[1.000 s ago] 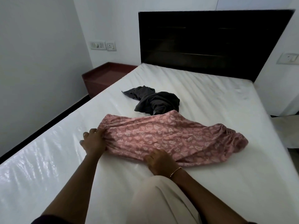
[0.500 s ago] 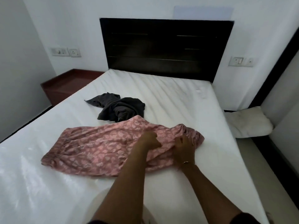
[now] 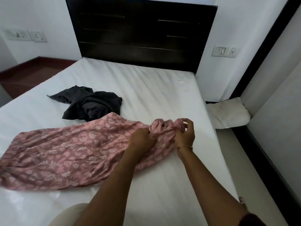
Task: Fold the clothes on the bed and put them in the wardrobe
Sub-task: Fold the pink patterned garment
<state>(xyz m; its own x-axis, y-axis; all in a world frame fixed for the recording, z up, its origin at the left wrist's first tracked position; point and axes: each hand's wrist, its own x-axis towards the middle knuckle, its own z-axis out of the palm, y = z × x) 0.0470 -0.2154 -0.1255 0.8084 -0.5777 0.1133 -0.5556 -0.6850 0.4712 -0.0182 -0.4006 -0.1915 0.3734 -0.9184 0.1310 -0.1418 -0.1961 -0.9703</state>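
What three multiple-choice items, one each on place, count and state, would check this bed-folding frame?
1. Where does the dark garment lie?
A. Beyond the pink garment, nearer the headboard
B. On the floor
C. Under the pillow

2. How many garments are on the bed?
A. One
B. Two
C. Four

3. What are the hands doing?
A. Hanging idle
B. Pressing the headboard
C. Gripping the pink garment's bunched end

Answers:
1 A: the dark garment lies behind the pink garment.
2 B: only these two lie on the bed.
3 C: left hand and right hand clutch gathered cloth.
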